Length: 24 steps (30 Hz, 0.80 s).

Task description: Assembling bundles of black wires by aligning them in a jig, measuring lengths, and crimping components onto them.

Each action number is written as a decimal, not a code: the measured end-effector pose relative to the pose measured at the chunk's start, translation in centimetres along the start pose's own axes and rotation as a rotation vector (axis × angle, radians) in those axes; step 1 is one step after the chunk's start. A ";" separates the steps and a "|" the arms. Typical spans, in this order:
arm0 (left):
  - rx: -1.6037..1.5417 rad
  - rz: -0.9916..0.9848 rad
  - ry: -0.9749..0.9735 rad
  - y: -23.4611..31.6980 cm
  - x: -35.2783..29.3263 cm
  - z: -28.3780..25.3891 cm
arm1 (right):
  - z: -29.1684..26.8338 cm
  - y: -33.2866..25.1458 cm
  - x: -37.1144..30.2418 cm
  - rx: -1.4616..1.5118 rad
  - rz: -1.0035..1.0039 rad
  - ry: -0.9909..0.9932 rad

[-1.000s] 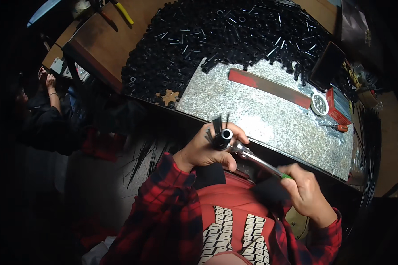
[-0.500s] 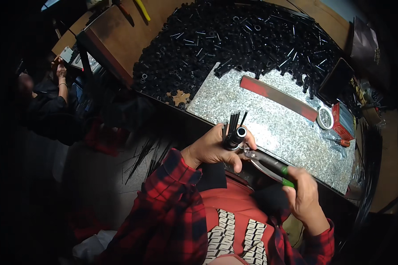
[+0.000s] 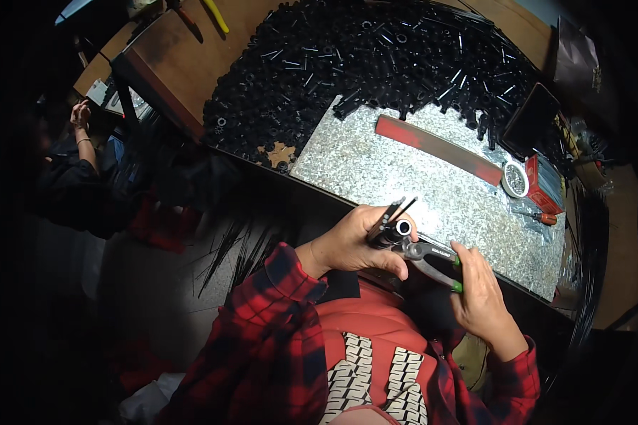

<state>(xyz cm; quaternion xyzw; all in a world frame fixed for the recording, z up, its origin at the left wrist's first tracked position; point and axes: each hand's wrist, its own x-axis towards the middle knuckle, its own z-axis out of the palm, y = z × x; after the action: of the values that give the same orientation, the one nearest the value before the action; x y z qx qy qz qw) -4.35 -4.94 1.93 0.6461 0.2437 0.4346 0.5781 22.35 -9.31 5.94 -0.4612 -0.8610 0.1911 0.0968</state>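
Observation:
My left hand [image 3: 351,244] is closed round a black tubular part [image 3: 403,227] with a pale ring at its open end, along with several thin black rods [image 3: 388,216] that stick up beside it. The fingers under the part are partly hidden. In my right hand [image 3: 480,296] is a pair of pliers [image 3: 432,258] with dark and green handles. The jaws of the pliers lie against the lower side of the tubular part, next to my left thumb; what they grip there is too small to make out.
A large heap of black tubular parts [image 3: 312,64] covers the back of the table. On the speckled metal sheet [image 3: 347,156] lie a red-brown bar [image 3: 436,150], a white bowl of small metal pieces [image 3: 515,179], a red box [image 3: 544,184] and an orange-handled screwdriver [image 3: 544,218]. Another person [image 3: 85,145] sits at far left.
The rods and tubular part have tilted rightward in my left hand. My right hand has shifted on the pliers, its fingers now straighter, and the handles stand a little differently. The view has shifted slightly.

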 end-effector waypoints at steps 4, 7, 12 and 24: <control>-0.042 -0.032 -0.005 0.5 -0.1 0.1 | -0.5 0.1 0.7 0.219 -0.073 -0.132; -0.061 -0.028 -0.009 0.0 -0.2 0.1 | 0.4 -0.2 1.0 0.377 -0.012 -0.174; -0.118 0.012 0.136 -0.6 -0.7 0.6 | 2.2 -0.7 1.8 0.474 0.048 -0.132; -0.254 -0.067 0.245 -1.7 -1.5 0.7 | 3.5 0.1 2.2 0.280 0.124 -0.001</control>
<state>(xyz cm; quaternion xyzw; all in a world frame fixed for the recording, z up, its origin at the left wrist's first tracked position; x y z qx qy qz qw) -4.15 -6.16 -0.11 0.5014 0.2770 0.5179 0.6353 19.99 -8.29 2.72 -0.4953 -0.7960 0.3149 0.1479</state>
